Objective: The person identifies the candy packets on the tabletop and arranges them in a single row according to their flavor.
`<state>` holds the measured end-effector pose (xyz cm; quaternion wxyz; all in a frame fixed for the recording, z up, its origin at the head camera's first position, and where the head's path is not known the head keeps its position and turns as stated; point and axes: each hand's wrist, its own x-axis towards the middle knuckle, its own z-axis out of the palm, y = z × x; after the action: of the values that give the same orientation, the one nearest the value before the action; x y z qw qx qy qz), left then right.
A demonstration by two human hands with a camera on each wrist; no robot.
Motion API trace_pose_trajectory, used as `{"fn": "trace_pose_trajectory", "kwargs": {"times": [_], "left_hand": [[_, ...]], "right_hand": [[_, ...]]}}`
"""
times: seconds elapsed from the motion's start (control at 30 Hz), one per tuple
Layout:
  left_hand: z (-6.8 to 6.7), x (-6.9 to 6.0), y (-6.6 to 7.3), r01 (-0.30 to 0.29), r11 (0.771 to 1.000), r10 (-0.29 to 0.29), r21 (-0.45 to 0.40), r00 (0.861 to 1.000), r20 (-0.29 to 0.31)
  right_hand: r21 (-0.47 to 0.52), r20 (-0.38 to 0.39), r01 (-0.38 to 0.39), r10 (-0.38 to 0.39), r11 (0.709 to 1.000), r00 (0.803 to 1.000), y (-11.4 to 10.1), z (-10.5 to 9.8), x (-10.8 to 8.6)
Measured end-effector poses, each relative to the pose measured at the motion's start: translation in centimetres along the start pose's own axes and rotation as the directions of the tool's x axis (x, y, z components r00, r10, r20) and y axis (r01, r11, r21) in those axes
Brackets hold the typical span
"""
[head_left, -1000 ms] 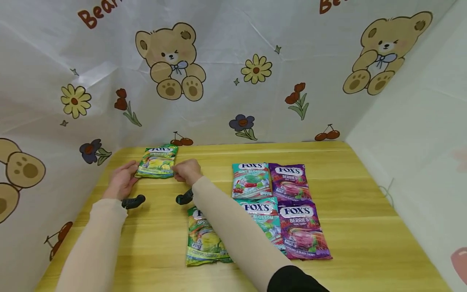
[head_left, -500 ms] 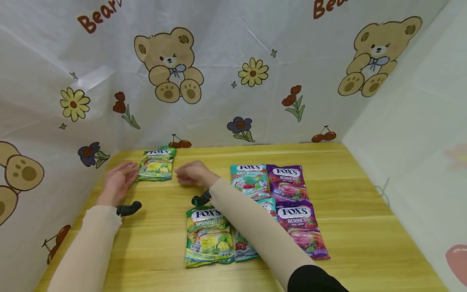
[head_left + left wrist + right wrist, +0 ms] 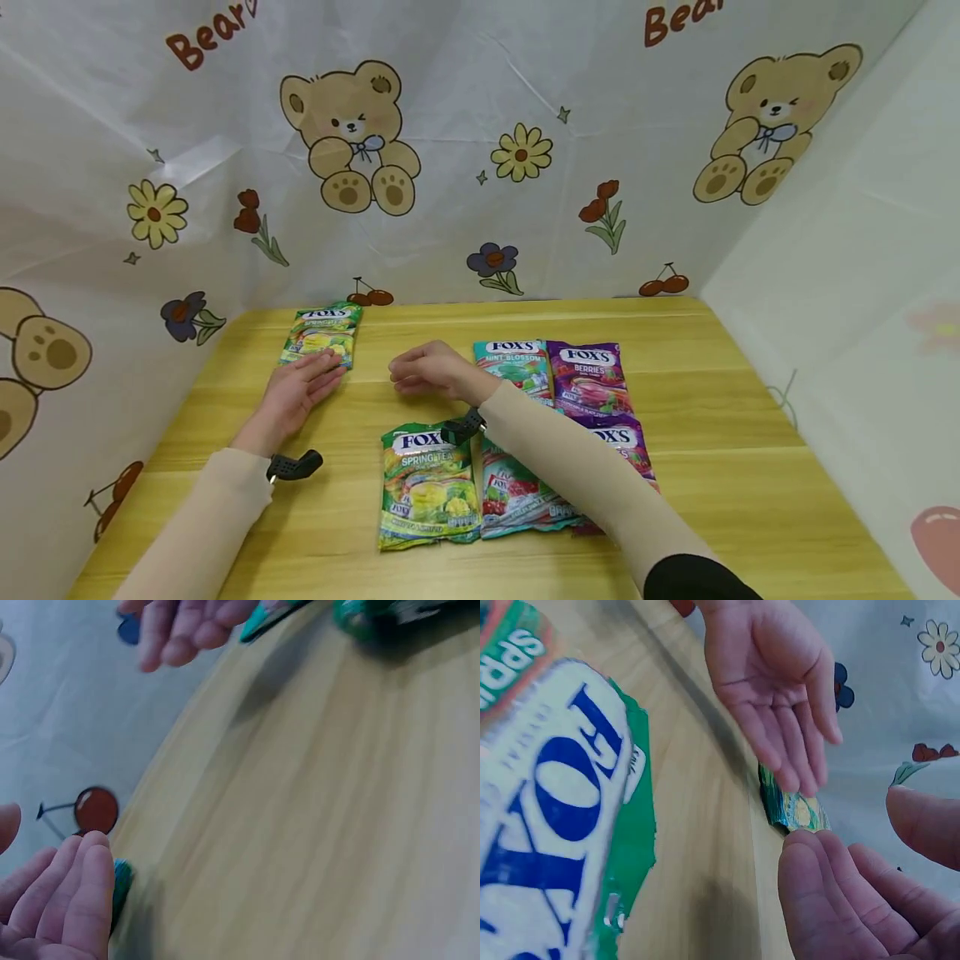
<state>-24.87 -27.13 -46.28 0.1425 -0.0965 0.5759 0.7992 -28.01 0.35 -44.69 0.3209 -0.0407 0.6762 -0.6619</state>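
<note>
A green and yellow Fox's Spring Tea candy bag (image 3: 318, 333) lies flat at the table's back left corner. My left hand (image 3: 296, 392) hovers in front of it, fingers extended, hiding its lower edge in the head view. To the right, my right hand (image 3: 431, 371) is in the air with its fingers loosely bent and nothing in them. A second Spring Tea bag (image 3: 429, 492) lies nearer me, below the right hand; its lettering fills the left of the right wrist view. Both palms look bare in the wrist views, where the left hand (image 3: 772, 697) also shows.
Two teal Mint Blossom bags (image 3: 513, 362) and two purple Berries bags (image 3: 588, 375) lie in rows at the right, partly covered by the right sleeve (image 3: 592, 467). A patterned sheet (image 3: 450, 208) stands behind the wooden table (image 3: 735, 458).
Both hands have let go of the back Spring Tea bag, which stays at the back left. The right hand has drawn back to the right; the left has shifted right and toward me.
</note>
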Motion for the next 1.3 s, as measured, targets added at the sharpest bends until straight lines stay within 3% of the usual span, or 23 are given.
{"fn": "trace_pose_trajectory", "kwargs": {"times": [0.17, 0.37, 0.53, 0.7, 1.0, 1.3], "left_hand": [[1.6, -0.1, -1.8, 0.022, 0.996, -0.025, 0.09, 0.999, 0.027], [3.2, -0.6, -3.1, 0.053, 0.989, -0.064, 0.14, 0.995, 0.076], [4.1, -1.5, -4.0, 0.076, 0.98, -0.095, 0.183, 0.991, 0.098], [4.7, -1.9, -4.9, 0.072, 0.97, -0.104, 0.23, 0.986, 0.127], [5.3, -2.7, -5.8, 0.075, 0.962, -0.116, 0.264, 0.983, 0.143], [4.7, -3.9, -6.1, 0.088, 0.963, -0.134, 0.256, 0.977, 0.165]], "right_hand": [[-0.026, 0.025, 0.012, -0.011, 1.0, 1.0, 0.4, 0.1, -1.4], [-0.014, 0.045, 0.016, -0.015, 1.0, 0.999, 1.7, 0.1, -3.3], [0.015, 0.053, 0.015, -0.016, 1.0, 0.998, 2.2, 0.0, -4.9], [-0.028, 0.071, 0.036, -0.034, 0.999, 0.997, 2.5, -0.7, -6.7], [-0.041, 0.098, 0.039, -0.035, 0.998, 0.995, 4.2, -2.6, -10.0], [0.007, 0.077, 0.02, -0.02, 1.0, 0.997, 5.6, -4.7, -13.1]]}}
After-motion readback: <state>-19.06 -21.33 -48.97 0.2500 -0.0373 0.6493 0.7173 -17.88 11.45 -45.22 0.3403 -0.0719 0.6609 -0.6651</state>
